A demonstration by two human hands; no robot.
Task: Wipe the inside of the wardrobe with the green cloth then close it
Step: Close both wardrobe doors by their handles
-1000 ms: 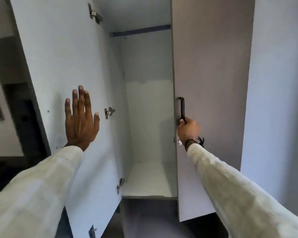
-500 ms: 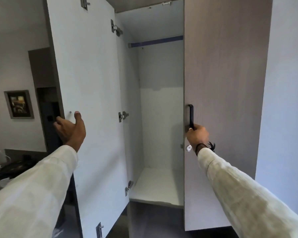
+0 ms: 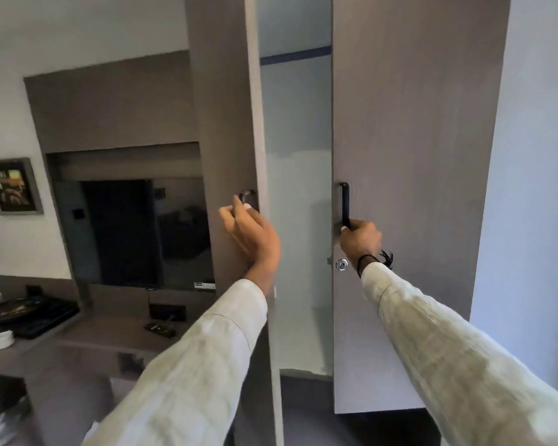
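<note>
My left hand [image 3: 250, 235] is curled around the black handle [image 3: 247, 197] of the left door [image 3: 226, 123], and my right hand [image 3: 361, 239] is wrapped tight around the bottom of the long black handle [image 3: 345, 204] on the right door [image 3: 416, 156]. A moment ago my left hand was at the door's edge with its white inside facing me, but now the door has swung in, leaving a narrow gap showing the wardrobe inside [image 3: 298, 220]. A white sticker [image 3: 204, 285] under the dark screen [image 3: 136, 230] is too small to read.
</note>
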